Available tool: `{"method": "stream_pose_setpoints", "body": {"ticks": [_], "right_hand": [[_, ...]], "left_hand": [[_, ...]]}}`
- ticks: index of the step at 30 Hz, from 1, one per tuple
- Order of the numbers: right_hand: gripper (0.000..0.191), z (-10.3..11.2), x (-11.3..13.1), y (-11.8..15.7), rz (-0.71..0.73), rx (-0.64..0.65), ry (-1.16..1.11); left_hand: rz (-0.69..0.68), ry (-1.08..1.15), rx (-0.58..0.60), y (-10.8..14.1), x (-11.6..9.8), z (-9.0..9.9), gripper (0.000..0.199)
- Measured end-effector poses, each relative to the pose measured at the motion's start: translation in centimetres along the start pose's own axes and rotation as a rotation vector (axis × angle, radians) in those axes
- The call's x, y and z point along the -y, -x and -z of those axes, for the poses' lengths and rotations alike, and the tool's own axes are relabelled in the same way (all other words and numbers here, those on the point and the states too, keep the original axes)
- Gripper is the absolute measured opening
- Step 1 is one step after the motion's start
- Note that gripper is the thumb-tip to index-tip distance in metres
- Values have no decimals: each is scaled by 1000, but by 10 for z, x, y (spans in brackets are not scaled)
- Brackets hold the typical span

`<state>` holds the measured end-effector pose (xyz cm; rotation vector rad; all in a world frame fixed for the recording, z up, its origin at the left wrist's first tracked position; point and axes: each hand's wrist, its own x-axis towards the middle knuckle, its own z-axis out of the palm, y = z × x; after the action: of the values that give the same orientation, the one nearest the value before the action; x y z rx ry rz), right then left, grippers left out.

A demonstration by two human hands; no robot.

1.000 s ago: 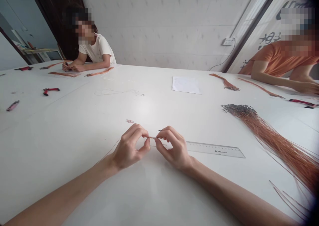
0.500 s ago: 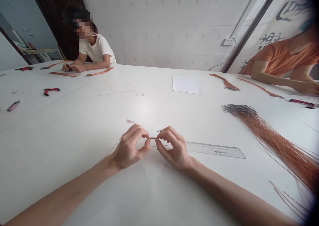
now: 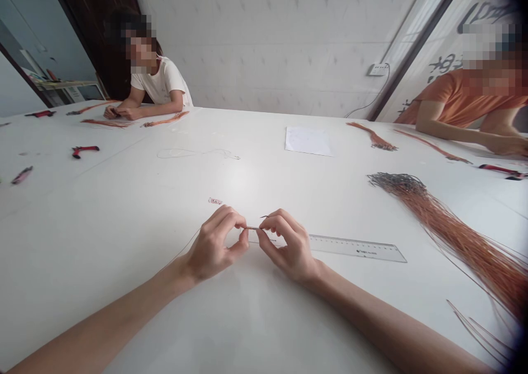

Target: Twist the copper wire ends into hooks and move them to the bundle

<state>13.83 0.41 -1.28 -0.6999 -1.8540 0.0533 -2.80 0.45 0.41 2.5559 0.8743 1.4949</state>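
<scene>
Between both sets of fingertips runs a thin brown wire (image 3: 253,228), stretched level just over the ruler's left end. My left hand (image 3: 216,239) pinches it between thumb and forefinger, and a loose length trails back past the wrist. My right hand (image 3: 289,242) pinches it a short way along, and a dark bent end pokes out above the forefinger. Beneath and to the right lies a clear ruler (image 3: 358,247), partly hidden by my right hand. A small red-and-white wrapper (image 3: 215,201) rests just beyond my left hand.
A large bundle of brown wires (image 3: 445,214) with dark ends lies at the right, several loose strands below it. Paper (image 3: 308,141) sits mid-table; red-handled pliers (image 3: 85,150) and a pink tool (image 3: 22,175) are left. Two co-workers sit across, in white (image 3: 165,80) and orange (image 3: 457,99).
Both my hands and the wire keep practically the same place. At the right, the co-worker in orange has shifted their head slightly.
</scene>
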Motion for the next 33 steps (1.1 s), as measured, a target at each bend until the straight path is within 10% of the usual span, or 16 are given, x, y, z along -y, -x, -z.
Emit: {"method": "stream_pose_setpoints", "body": {"ticks": [33], "right_hand": [[15,0,-1,0,11,-7,0]], "left_hand": [[-7,9,-10,0,0,1,16]]}}
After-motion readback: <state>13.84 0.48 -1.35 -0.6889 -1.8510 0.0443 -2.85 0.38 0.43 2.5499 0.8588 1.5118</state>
